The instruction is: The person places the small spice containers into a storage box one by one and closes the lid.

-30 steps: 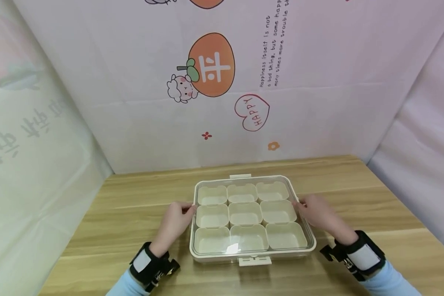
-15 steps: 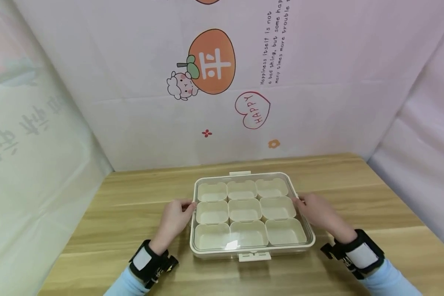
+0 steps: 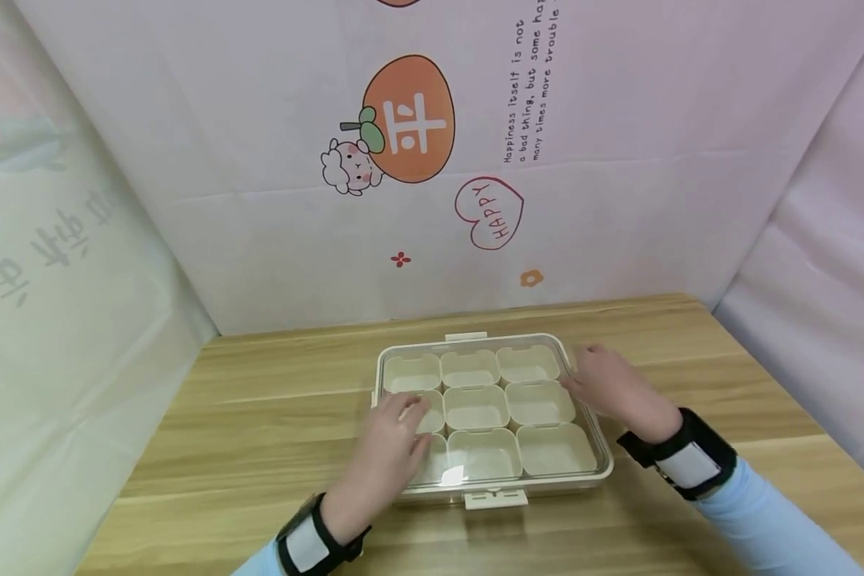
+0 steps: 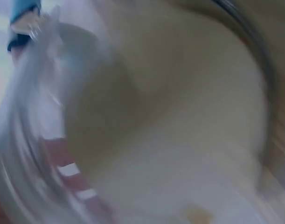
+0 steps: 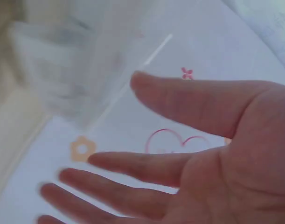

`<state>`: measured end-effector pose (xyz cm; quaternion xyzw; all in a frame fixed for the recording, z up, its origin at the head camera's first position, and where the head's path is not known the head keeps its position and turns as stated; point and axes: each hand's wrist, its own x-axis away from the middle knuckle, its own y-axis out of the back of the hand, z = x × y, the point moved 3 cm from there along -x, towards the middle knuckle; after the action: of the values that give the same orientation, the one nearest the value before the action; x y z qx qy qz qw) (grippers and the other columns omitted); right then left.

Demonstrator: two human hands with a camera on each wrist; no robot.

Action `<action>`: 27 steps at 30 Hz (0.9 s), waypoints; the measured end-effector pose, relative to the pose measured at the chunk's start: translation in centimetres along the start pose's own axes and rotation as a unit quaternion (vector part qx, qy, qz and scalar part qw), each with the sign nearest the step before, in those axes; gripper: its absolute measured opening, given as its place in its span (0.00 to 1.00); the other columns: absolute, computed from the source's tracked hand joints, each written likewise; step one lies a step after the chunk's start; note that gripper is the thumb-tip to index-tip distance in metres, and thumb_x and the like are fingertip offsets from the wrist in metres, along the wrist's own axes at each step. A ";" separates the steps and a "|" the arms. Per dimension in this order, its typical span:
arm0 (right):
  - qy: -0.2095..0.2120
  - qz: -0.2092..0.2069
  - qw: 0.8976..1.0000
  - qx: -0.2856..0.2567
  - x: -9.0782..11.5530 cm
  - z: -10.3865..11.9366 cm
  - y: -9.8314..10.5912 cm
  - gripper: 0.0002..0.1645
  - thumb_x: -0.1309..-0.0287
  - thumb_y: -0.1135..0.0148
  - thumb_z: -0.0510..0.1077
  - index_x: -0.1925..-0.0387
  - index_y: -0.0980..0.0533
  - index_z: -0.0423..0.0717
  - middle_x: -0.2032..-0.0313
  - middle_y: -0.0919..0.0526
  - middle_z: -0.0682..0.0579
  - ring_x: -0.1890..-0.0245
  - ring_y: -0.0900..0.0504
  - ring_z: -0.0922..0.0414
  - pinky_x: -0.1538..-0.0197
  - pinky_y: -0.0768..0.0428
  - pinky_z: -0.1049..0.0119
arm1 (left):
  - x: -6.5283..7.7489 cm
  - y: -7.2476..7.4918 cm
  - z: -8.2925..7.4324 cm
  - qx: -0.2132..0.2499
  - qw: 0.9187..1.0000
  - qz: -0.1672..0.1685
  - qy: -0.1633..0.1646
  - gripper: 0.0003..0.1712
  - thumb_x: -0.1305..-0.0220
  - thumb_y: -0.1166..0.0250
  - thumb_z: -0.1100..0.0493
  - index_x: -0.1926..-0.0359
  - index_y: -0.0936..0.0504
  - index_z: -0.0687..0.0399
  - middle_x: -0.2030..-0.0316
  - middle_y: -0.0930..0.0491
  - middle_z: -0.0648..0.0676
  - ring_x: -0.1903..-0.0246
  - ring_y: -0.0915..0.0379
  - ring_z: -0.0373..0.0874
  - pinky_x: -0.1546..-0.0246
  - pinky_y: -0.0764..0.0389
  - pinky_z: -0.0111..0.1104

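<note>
A shallow see-through storage box (image 3: 494, 488) with a cream rim lies on the wooden table in the head view. Several cream cups (image 3: 477, 409) stand in rows under its clear lid. My left hand (image 3: 385, 448) hovers over the box's left side, fingers loosely bent and holding nothing, covering parts of the cups there. At the box's right edge is my right hand (image 3: 610, 386), slightly blurred. The right wrist view shows its fingers (image 5: 128, 164) spread and straight, with the thumb apart and nothing held. Motion blur hides the detail in the left wrist view.
Cream clips (image 3: 496, 500) stick out at the front and back of the box. Behind the table (image 3: 259, 416) hangs a white printed cloth (image 3: 619, 216), with more cloth on both sides. Each wrist wears a black strap (image 3: 691, 454).
Both hands have let go of the box's sides. The left hand has moved right, over the lid; the right hand has risen slightly at the right edge. The box stays in place.
</note>
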<state>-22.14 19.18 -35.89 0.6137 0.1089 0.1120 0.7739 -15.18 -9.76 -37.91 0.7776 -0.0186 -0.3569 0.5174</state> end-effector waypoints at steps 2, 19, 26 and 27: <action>0.028 -0.013 1.000 -0.006 -0.8 1.0 0.5 0.30 0.40 0.41 0.44 0.45 0.33 0.24 0.49 0.25 0.27 0.49 0.25 0.34 0.46 0.26 0.43 | -0.1 -0.3 -0.8 0.006 0.999 -0.010 -0.037 0.22 0.55 0.26 0.61 0.55 0.18 0.61 0.58 0.19 0.57 0.55 0.26 0.50 0.52 0.23 0.39; 0.294 0.005 0.956 0.004 -8.8 6.9 -0.7 0.08 0.43 0.42 0.31 0.67 0.20 0.44 0.77 0.23 0.56 0.76 0.27 0.62 0.69 0.26 0.68 | 0.3 -2.2 -5.8 0.051 0.984 0.072 -0.153 0.17 0.48 0.28 0.51 0.57 0.16 0.52 0.65 0.26 0.47 0.65 0.31 0.38 0.62 0.29 0.24; 0.281 0.009 0.959 0.016 -10.5 7.4 -1.1 0.10 0.42 0.41 0.34 0.59 0.18 0.40 0.64 0.14 0.46 0.63 0.16 0.53 0.58 0.19 0.61 | 0.3 -2.5 -6.0 0.096 0.976 0.110 -0.161 0.20 0.48 0.28 0.53 0.53 0.16 0.53 0.66 0.30 0.46 0.66 0.36 0.34 0.63 0.35 0.16; 0.279 0.012 0.960 0.019 -10.6 7.5 -1.1 0.11 0.42 0.41 0.35 0.58 0.18 0.40 0.62 0.14 0.47 0.62 0.16 0.53 0.57 0.19 0.61 | 0.3 -2.5 -6.1 0.098 0.976 0.111 -0.161 0.20 0.49 0.28 0.53 0.53 0.16 0.53 0.66 0.30 0.46 0.66 0.37 0.34 0.63 0.36 0.16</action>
<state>-29.89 8.78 -34.98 0.5737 0.3154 0.2864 0.6996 -12.33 -3.93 -38.81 0.7496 -0.2229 -0.4143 0.4656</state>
